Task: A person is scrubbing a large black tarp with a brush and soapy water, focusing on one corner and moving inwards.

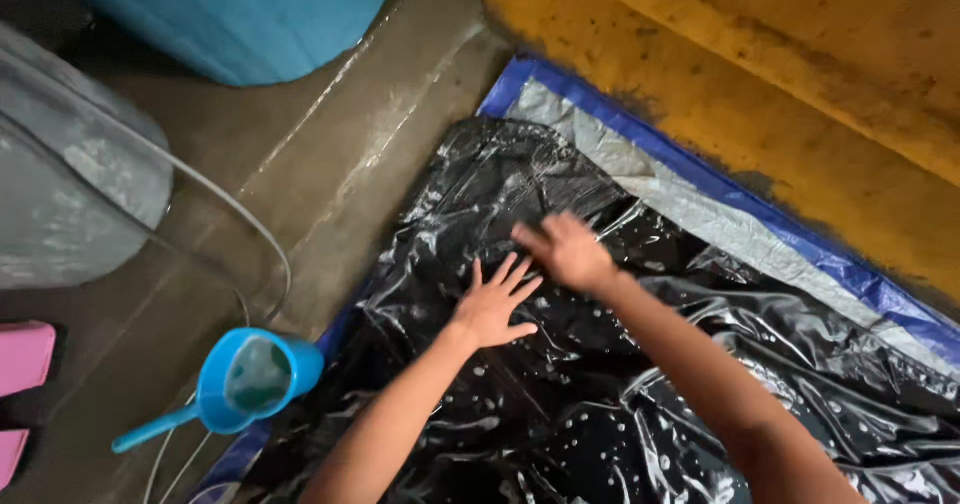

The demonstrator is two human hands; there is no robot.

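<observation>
Both palms flat, fingers spread, gripping nothing: left hand (492,307) and right hand (568,251) pressing wet black sheet (560,404) at centre, over blue tarp (700,199). Dipper (250,376) near left. Looks like smoothing/washing.

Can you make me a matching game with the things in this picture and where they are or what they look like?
Things:
1. black plastic sheet
2. blue dipper
3. left hand
4. wall

Descriptions:
A. yellow and stained
B. wet and shiny, spread on a blue tarp
C. flat on the sheet, fingers spread
D. on the wet floor, holding water

Pairs: 1-B, 2-D, 3-C, 4-A
</observation>
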